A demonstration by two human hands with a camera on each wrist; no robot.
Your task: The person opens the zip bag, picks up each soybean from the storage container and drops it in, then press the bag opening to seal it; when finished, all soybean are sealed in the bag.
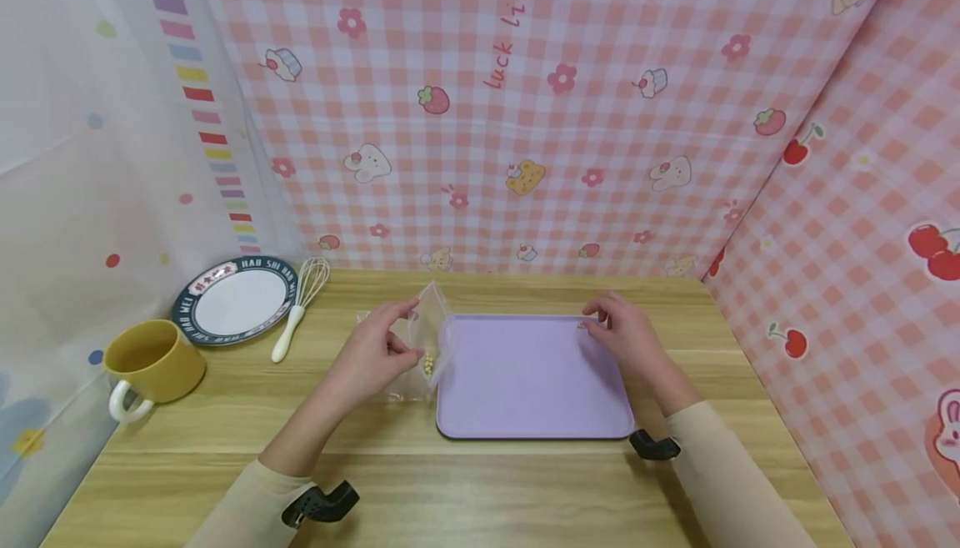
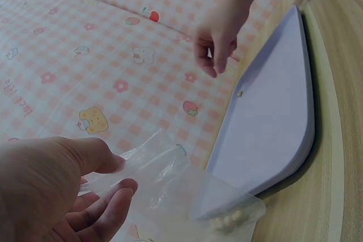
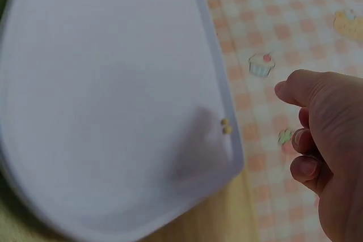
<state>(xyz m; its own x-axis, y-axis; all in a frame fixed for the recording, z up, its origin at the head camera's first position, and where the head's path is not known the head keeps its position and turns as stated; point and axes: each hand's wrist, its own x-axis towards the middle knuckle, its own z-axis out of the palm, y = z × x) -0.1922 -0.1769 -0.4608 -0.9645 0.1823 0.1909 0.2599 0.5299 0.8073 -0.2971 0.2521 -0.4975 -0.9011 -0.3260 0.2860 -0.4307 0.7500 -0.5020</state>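
On wooden desk (image 1: 502,498), pinching clear bag (image 2: 170,179) of yellow pieces (image 1: 428,363) with left fingers (image 2: 108,213), beside purple tray (image 1: 525,381); with right fingers (image 3: 307,167) loosely curled, seemingly empty, near two pieces (image 3: 227,130) at far-right corner. Probably laying pieces out; next, needing another from bag.

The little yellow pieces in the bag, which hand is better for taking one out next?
Probably the right hand: its fingers look empty, near the tray. The left hand is busy holding the clear bag with the yellow pieces inside.
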